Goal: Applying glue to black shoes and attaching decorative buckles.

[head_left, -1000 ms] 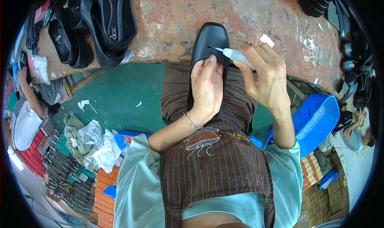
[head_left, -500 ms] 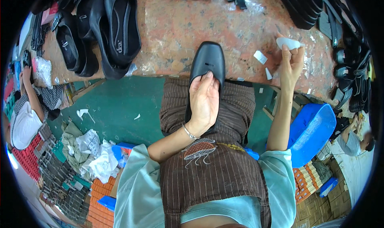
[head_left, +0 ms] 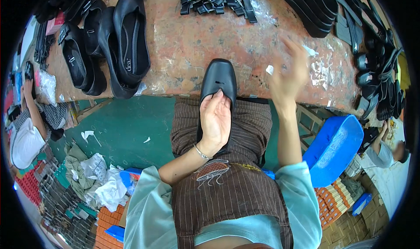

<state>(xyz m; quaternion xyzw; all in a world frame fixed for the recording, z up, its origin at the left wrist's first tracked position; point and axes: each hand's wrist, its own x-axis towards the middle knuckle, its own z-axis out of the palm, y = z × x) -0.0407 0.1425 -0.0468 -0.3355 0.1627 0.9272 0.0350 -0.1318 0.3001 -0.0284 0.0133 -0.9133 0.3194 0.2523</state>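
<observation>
Seated person, brown striped apron over lap. Left hand wrapped around black shoe, fingers curled over its opening; shoe lies along lap, toe resting on edge of table. Right hand raised above table, blurred, fingers spread, holding nothing visible; small white scraps near it. Farther: black shoes left, black straps at far edge. Risk: one-handed hold, shoe may slip off lap.
</observation>
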